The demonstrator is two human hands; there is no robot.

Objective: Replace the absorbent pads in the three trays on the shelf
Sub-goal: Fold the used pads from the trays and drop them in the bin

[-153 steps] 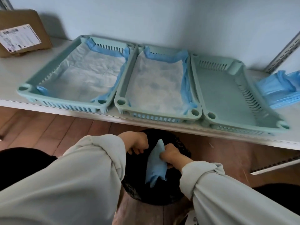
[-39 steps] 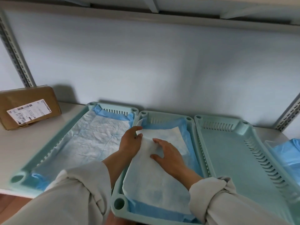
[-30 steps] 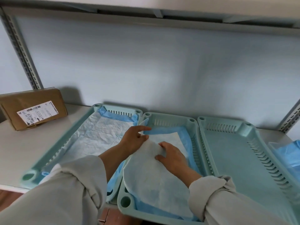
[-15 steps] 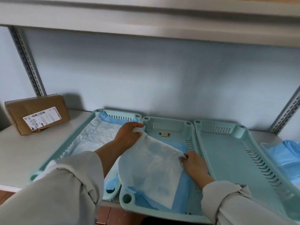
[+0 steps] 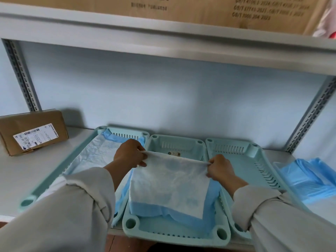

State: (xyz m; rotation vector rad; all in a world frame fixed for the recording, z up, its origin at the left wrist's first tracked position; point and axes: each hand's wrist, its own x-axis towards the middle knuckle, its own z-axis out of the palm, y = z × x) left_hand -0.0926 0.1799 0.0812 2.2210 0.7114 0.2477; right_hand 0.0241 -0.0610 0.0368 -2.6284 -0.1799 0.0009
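Left hand [image 5: 130,155] pinching the far left corner of the used pad [image 5: 169,186], thumb and curled fingers closed on the white edge. Right hand [image 5: 221,167] gripping the far right corner the same way, fist closed round a gathered bit of the edge. Stretched taut between the two, lifted clear of the far half of the middle tray [image 5: 177,231], white face toward the camera. Near end of the pad hanging down and lying in the tray, blue backing bunched along the front and up the right wall. Bare tray floor showing beyond the raised edge, with a small label or sticker on it, too small to read.

To the left, touching the middle one, the left tray [image 5: 27,202] with a pad [image 5: 94,153] lying flat inside. To the right, the right tray [image 5: 241,160] with nothing in it. Just beyond that, on the shelf [image 5: 16,180], a stack of folded blue pads [image 5: 307,180]. At the far left, a brown parcel [image 5: 34,131] leaning against the wall.

Judged as the removal step, second tray of three: one tray stripped, one pad coming out, one not yet touched, no fresh pad laid. Next, likely: lift the near end free without dragging the tray off the shelf edge, fold the pad in on itself, carry it away for disposal. Tray sitting near the front lip, so a straight upward pull seems safer than a tug toward the body.
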